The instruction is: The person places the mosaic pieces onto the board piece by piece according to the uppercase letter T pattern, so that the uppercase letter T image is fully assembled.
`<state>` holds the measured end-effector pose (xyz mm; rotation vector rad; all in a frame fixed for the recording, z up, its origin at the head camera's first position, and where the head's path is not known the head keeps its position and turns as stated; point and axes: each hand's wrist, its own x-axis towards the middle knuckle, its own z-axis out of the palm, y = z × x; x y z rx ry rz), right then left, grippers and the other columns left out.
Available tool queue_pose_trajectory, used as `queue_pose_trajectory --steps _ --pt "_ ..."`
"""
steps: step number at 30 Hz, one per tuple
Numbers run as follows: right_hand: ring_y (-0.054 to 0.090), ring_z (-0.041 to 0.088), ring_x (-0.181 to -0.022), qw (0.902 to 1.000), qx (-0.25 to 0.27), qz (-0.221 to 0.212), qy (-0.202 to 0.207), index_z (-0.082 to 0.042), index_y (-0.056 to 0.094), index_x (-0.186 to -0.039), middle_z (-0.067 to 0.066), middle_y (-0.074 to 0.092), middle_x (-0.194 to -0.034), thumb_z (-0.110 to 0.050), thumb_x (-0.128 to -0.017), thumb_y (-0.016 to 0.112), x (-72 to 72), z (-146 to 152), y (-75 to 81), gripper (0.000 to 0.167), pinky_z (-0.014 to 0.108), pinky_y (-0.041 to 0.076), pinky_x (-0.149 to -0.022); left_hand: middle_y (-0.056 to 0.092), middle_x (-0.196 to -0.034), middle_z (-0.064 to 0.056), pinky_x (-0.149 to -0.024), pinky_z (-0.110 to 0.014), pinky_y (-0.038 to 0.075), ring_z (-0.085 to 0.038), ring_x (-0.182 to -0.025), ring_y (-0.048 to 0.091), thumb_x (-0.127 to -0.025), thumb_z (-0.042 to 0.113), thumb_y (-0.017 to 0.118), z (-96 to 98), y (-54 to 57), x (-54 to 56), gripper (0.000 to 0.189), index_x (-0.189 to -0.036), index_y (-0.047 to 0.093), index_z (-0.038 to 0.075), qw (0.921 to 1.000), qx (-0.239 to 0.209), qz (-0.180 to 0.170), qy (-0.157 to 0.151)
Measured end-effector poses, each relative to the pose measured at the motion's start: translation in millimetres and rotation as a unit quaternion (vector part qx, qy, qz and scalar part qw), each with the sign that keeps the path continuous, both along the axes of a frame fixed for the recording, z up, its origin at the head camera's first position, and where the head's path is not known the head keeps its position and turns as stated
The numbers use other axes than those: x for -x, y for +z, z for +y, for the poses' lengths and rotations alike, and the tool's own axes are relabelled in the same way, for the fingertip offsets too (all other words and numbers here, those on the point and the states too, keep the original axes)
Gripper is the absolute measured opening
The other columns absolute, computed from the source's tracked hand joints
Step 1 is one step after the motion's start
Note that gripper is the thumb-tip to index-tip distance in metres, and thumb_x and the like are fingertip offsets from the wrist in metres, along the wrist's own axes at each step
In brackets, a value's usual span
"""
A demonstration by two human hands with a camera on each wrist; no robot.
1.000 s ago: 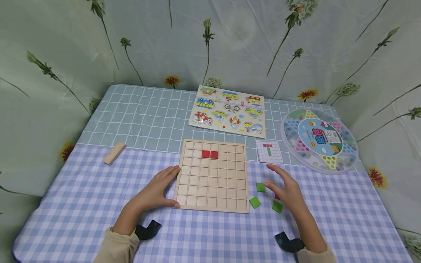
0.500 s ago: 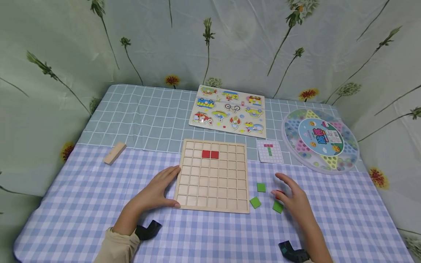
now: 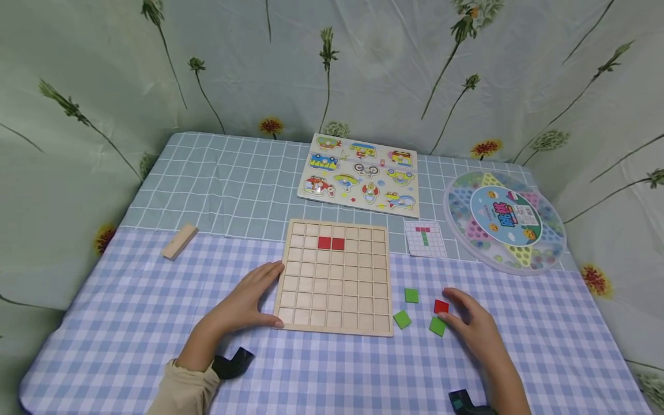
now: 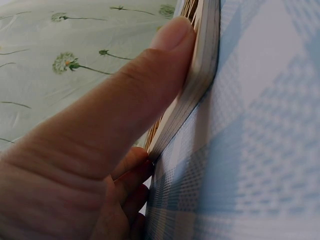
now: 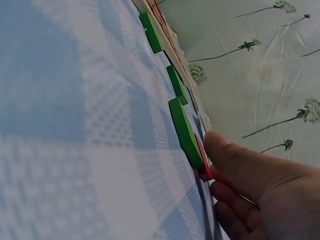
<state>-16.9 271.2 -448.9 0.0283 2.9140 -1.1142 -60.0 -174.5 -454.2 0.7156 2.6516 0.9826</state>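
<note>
In the head view my left hand rests against the left edge of a wooden grid board. Its thumb lies over the near-left corner of the rim, and the other fingers touch the side. Two red square tiles sit side by side in the board's second row. Right of the board, my right hand has its thumb and index finger spread at a loose red tile, thumb tip right at its edge. A green tile lies just below it; two more green tiles lie nearer the board.
A card printed with a red and green T pattern lies right of the board. Behind are a vehicle peg puzzle and a round Chinese checkers box. A small wooden block lies at the left on the checked cloth.
My right hand has moved right and toward me, from beside the upper green tile to the loose red tile, which it had partly covered. The left hand and board stay put.
</note>
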Motion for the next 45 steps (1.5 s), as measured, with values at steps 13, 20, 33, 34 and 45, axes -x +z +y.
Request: queue_pose_trajectory --steps 13,20,33,34,45 --pt "0.047 0.030 -0.107 0.9986 -0.035 0.033 0.021 -0.004 0.061 -0.111 0.013 0.055 -0.110 -0.011 -0.076 0.071 -0.6 3.5 -4.4 0.037 0.049 0.034 -0.091 0.023 -0.145 -0.011 -0.102 -0.049 0.018 -0.030 -0.131 0.017 -0.057 0.060 0.073 -1.4 1.3 -0.9 0.113 -0.143 0.022 0.006 1.0000 0.003 0.002 0.004" --pt "0.046 0.033 -0.105 0.9985 -0.047 0.022 0.017 -0.003 0.061 -0.108 0.016 0.053 -0.108 -0.006 -0.074 0.071 -0.4 2.6 -2.4 0.036 0.052 0.034 -0.091 0.023 -0.144 -0.011 -0.102 -0.049 0.018 -0.030 -0.131 0.018 -0.058 0.057 0.074 -1.1 3.6 -0.9 0.112 -0.143 0.022 0.006 1.0000 0.002 0.000 0.002" --pt "0.052 0.021 -0.091 0.9932 -0.010 0.116 0.006 -0.010 0.062 -0.113 0.008 0.057 -0.106 -0.016 -0.079 0.070 11.1 -9.3 7.0 0.036 0.035 0.046 -0.076 0.023 -0.145 -0.012 -0.102 -0.049 0.017 -0.030 -0.131 0.017 -0.058 0.058 0.073 -0.2 3.3 -0.9 0.112 -0.143 0.022 0.006 1.0000 0.004 -0.001 -0.001" --pt "0.051 0.019 -0.092 0.9897 -0.002 0.143 0.011 -0.013 0.062 -0.114 0.005 0.057 -0.107 -0.016 -0.077 0.071 16.5 -8.8 1.1 0.038 0.031 0.046 -0.077 0.023 -0.145 -0.012 -0.102 -0.049 0.017 -0.030 -0.131 0.017 -0.058 0.058 0.073 -0.3 3.3 -0.8 0.112 -0.143 0.022 0.005 1.0000 0.003 -0.001 -0.001" --pt "0.050 0.024 -0.089 0.9446 0.134 0.284 0.094 -0.006 0.064 -0.110 0.007 0.059 -0.103 -0.008 -0.075 0.072 80.9 -81.4 36.6 0.036 0.026 0.043 -0.075 0.024 -0.144 -0.013 -0.102 -0.050 0.018 -0.031 -0.131 0.018 -0.058 0.059 0.073 -0.8 0.7 -0.2 0.112 -0.142 0.023 0.004 0.9999 -0.002 0.011 -0.005"
